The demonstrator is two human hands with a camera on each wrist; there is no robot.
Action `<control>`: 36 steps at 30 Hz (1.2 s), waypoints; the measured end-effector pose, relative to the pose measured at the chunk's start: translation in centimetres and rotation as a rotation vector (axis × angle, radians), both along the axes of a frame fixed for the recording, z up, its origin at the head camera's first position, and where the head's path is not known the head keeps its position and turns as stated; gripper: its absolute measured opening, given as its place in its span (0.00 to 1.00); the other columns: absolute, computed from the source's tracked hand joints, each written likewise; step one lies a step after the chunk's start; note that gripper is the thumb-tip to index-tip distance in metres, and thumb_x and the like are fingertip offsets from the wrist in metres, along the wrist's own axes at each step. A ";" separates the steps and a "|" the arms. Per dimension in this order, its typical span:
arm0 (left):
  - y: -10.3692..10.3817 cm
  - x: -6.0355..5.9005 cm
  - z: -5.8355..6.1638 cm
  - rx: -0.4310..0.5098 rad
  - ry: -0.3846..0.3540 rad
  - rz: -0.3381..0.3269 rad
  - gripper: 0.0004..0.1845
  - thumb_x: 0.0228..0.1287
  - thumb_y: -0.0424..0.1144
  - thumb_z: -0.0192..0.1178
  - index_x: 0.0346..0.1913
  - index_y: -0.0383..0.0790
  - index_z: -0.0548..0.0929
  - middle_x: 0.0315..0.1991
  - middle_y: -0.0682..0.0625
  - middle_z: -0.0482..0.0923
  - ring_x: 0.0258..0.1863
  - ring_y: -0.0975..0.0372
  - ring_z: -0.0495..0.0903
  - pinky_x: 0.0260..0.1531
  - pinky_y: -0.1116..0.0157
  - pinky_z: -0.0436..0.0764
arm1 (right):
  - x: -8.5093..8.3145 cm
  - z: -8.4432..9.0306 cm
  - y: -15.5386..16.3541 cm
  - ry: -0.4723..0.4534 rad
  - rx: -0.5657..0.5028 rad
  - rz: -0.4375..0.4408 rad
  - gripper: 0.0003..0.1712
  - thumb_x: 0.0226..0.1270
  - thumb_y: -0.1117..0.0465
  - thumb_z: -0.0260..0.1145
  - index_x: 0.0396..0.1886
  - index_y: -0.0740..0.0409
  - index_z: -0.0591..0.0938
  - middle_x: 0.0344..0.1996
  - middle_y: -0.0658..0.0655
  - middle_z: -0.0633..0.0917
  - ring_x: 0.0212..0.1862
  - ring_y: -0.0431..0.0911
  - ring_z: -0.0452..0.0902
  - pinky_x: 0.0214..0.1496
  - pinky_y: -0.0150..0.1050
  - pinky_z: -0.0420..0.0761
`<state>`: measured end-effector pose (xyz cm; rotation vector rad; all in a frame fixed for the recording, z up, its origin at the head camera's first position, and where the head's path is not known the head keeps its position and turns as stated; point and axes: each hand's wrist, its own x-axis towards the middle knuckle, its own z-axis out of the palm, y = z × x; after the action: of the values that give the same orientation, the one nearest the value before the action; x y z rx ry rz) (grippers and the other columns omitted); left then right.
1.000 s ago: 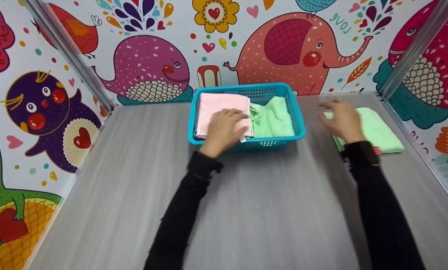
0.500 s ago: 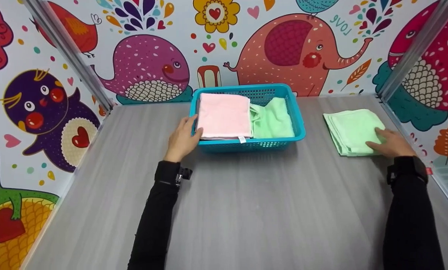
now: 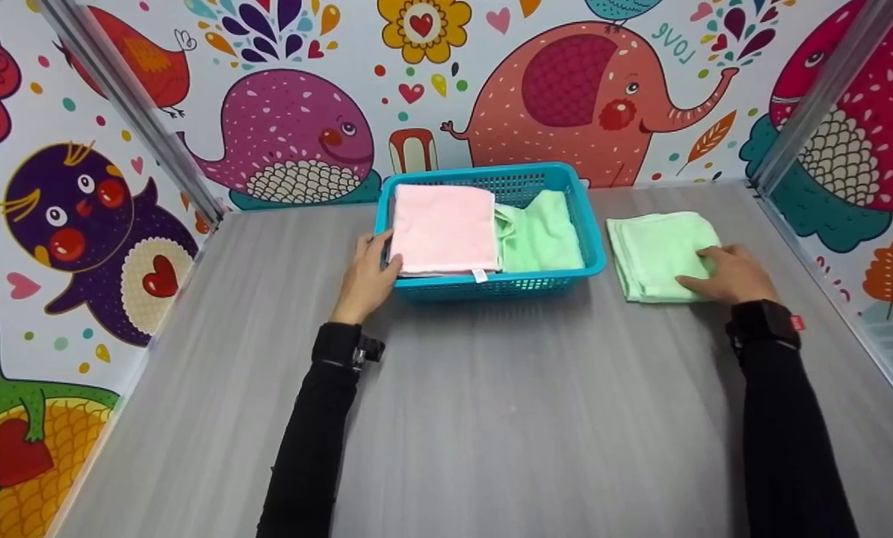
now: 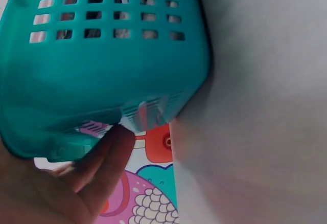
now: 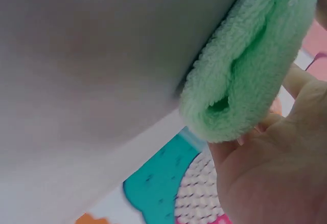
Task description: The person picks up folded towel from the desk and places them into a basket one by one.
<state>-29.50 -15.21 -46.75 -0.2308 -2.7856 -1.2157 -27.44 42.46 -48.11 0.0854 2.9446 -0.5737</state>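
Observation:
A teal plastic basket [image 3: 521, 282] stands on the table by the back wall. In its left half lies a folded pink towel [image 3: 445, 228] with a white tag; a green towel [image 3: 551, 232] sits rumpled on the right. My left hand [image 3: 366, 280] holds the basket's left end, thumb over the rim and fingers [image 4: 110, 157] along the outer wall. Right of the basket a folded green towel [image 3: 659, 250] lies on the table. My right hand [image 3: 737, 276] rests on this towel's right edge, its thumb and fingers spread over the top near the rounded fold.
The grey table [image 3: 513, 418] ends at printed cartoon walls at the back, left and right. Metal corner posts [image 3: 827, 104] stand where the walls meet. Each sleeved wrist wears a black strap [image 3: 764, 329].
My left hand has gone from the pink towel to the basket's left end. My right hand has moved to the folded green towel's right edge and slid the towel left toward the basket.

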 end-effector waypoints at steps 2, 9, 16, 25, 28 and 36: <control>0.0 0.0 0.0 0.008 0.004 -0.001 0.32 0.78 0.49 0.51 0.79 0.43 0.64 0.74 0.40 0.60 0.69 0.47 0.70 0.72 0.45 0.68 | -0.4 0.2 -1.2 0.014 0.023 0.023 0.52 0.67 0.33 0.66 0.71 0.73 0.69 0.69 0.82 0.61 0.67 0.74 0.58 0.67 0.75 0.63; -0.2 0.2 -0.2 0.049 0.009 -0.009 0.31 0.79 0.49 0.51 0.79 0.42 0.64 0.73 0.41 0.60 0.70 0.48 0.69 0.72 0.46 0.68 | -1.9 0.2 -4.7 -0.009 0.031 0.082 0.51 0.65 0.33 0.68 0.73 0.65 0.67 0.75 0.77 0.59 0.72 0.74 0.55 0.68 0.77 0.62; -0.1 0.1 -0.4 0.060 -0.031 -0.018 0.32 0.80 0.51 0.50 0.80 0.45 0.62 0.77 0.41 0.60 0.75 0.47 0.64 0.74 0.45 0.65 | -2.6 -0.4 -5.9 -0.071 0.008 0.214 0.49 0.73 0.39 0.62 0.83 0.57 0.56 0.83 0.69 0.46 0.82 0.70 0.33 0.75 0.76 0.44; -0.1 0.0 -0.3 0.066 -0.041 -0.018 0.32 0.80 0.51 0.49 0.80 0.45 0.62 0.78 0.40 0.59 0.77 0.47 0.63 0.75 0.44 0.64 | -0.2 0.1 -5.8 -0.104 0.010 0.251 0.48 0.72 0.35 0.62 0.82 0.54 0.61 0.82 0.69 0.51 0.81 0.71 0.41 0.72 0.78 0.53; -0.1 0.0 -0.3 0.069 -0.041 -0.013 0.32 0.80 0.50 0.50 0.80 0.45 0.62 0.78 0.40 0.59 0.76 0.47 0.63 0.75 0.44 0.64 | 1.9 0.4 -6.0 -0.079 0.022 0.266 0.46 0.71 0.36 0.65 0.80 0.54 0.66 0.81 0.69 0.57 0.79 0.71 0.47 0.70 0.78 0.58; -0.4 0.0 -0.2 0.067 -0.045 -0.036 0.32 0.80 0.51 0.50 0.80 0.43 0.62 0.75 0.40 0.61 0.75 0.48 0.65 0.74 0.45 0.65 | 7.6 1.7 -6.5 0.073 0.027 0.378 0.21 0.64 0.51 0.75 0.53 0.57 0.90 0.47 0.61 0.83 0.48 0.59 0.73 0.46 0.53 0.76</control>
<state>-29.48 -15.60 -46.99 -0.2524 -2.7840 -1.3364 -19.81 35.98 -46.42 -0.4878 2.9233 -0.4869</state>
